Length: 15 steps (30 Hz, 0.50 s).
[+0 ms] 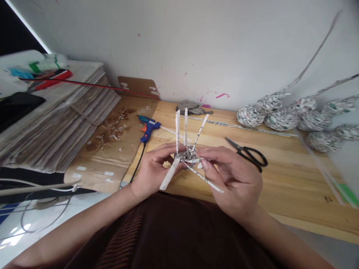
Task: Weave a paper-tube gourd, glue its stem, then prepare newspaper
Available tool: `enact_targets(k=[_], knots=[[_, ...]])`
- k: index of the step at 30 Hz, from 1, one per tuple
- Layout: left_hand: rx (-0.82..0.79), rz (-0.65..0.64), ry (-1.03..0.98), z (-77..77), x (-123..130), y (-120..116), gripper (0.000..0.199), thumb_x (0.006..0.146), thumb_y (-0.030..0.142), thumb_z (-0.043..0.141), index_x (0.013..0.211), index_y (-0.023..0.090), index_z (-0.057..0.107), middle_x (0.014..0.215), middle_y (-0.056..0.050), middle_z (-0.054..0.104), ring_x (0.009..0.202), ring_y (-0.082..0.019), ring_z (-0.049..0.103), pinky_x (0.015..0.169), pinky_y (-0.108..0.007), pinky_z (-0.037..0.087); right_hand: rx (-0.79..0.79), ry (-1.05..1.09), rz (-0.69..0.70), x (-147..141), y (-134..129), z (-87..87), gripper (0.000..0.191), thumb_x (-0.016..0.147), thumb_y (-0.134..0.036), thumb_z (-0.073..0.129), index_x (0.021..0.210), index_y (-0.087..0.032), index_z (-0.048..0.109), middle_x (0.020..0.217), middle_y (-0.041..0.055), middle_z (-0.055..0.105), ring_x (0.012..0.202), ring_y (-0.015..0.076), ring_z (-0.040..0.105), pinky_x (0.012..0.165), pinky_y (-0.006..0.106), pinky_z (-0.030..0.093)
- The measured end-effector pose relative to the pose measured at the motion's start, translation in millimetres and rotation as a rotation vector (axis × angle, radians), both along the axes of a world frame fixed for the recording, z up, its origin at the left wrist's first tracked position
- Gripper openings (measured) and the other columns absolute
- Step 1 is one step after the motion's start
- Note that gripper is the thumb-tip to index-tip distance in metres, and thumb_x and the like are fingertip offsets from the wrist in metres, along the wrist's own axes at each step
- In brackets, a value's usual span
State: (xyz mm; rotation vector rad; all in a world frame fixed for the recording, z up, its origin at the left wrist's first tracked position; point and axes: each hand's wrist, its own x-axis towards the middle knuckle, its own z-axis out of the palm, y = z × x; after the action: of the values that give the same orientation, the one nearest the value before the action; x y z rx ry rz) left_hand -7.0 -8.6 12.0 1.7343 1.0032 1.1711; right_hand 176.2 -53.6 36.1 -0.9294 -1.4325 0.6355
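Between my hands is a small woven piece of rolled newspaper (pixel 183 155), with several paper tubes sticking out of it. Three of them point up and away, while two slant down toward me. My left hand (pixel 157 164) is closed round the woven piece from the left, its fingertips partly hidden behind the tubes. On the other side, my right hand (pixel 232 173) pinches a paper strip (pixel 195 161) between thumb and index finger, close to the weave. One slanting tube (pixel 204 179) passes under the right thumb.
A blue glue gun (pixel 150 129) lies left of my hands and black-handled scissors (pixel 249 152) to the right. Several woven paper bulbs (pixel 282 117) with long stems line the wall. At left is a tied newspaper stack (pixel 84 108) beside cardboard (pixel 114 149) with brown scraps.
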Motion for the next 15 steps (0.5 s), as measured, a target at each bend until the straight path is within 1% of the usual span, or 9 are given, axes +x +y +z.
enact_targets(k=[3, 5, 8, 10, 13, 15], knots=[[-0.017, 0.015, 0.006, -1.0, 0.2, -0.3, 0.034, 0.074, 0.024, 0.085, 0.107, 0.018, 0.077, 0.109, -0.012, 0.078, 0.096, -0.023, 0.074, 0.084, -0.034, 0.063, 0.109, -0.204, -0.118, 9.7, 4.1, -0.1, 0.043, 0.085, -0.004, 0.067, 0.118, -0.030, 0.071, 0.106, 0.0036, 0.077, 0.095, 0.0226, 0.071, 0.085, 0.042, 0.061], [-0.009, 0.015, 0.009, -1.5, 0.6, -0.5, 0.035, 0.075, 0.025, 0.085, 0.108, 0.018, 0.077, 0.109, -0.011, 0.078, 0.096, -0.023, 0.074, 0.086, -0.035, 0.063, 0.118, -0.229, -0.162, 14.2, 6.0, -0.4, 0.043, 0.086, -0.004, 0.067, 0.118, -0.032, 0.072, 0.105, 0.0025, 0.077, 0.094, 0.0222, 0.071, 0.085, 0.043, 0.061], [0.014, 0.010, 0.016, -1.9, 2.3, -1.0, 0.034, 0.075, 0.024, 0.085, 0.108, 0.018, 0.077, 0.109, -0.011, 0.078, 0.098, -0.022, 0.074, 0.085, -0.034, 0.063, 0.051, -0.075, -0.137, 13.3, 8.3, -1.7, 0.032, 0.089, -0.005, 0.065, 0.105, -0.030, 0.075, 0.103, 0.0013, 0.078, 0.099, 0.0212, 0.072, 0.091, 0.042, 0.060], [0.013, 0.005, 0.008, -2.3, 4.1, -1.3, 0.034, 0.075, 0.024, 0.085, 0.108, 0.018, 0.077, 0.109, -0.011, 0.077, 0.097, -0.022, 0.074, 0.082, -0.032, 0.063, -0.008, 0.069, -0.090, 8.2, 9.6, -2.7, 0.025, 0.091, -0.007, 0.064, 0.099, -0.028, 0.075, 0.105, 0.0013, 0.078, 0.101, 0.0204, 0.073, 0.090, 0.040, 0.062], [0.010, 0.004, -0.008, -3.2, 6.3, -1.6, 0.035, 0.075, 0.024, 0.085, 0.109, 0.018, 0.077, 0.110, -0.011, 0.077, 0.097, -0.023, 0.074, 0.080, -0.032, 0.064, -0.114, 0.226, -0.005, -0.4, 9.9, -2.7, 0.016, 0.093, -0.014, 0.064, 0.096, -0.027, 0.073, 0.105, 0.0019, 0.078, 0.098, 0.0189, 0.074, 0.084, 0.036, 0.063], [0.027, 0.012, -0.013, -4.1, 6.9, -1.6, 0.035, 0.075, 0.023, 0.084, 0.108, 0.018, 0.077, 0.111, -0.012, 0.077, 0.098, -0.023, 0.074, 0.081, -0.033, 0.064, -0.187, 0.310, 0.086, -3.7, 8.4, -0.9, 0.011, 0.094, -0.017, 0.065, 0.096, -0.026, 0.071, 0.099, 0.0012, 0.078, 0.094, 0.0172, 0.074, 0.083, 0.034, 0.063]])
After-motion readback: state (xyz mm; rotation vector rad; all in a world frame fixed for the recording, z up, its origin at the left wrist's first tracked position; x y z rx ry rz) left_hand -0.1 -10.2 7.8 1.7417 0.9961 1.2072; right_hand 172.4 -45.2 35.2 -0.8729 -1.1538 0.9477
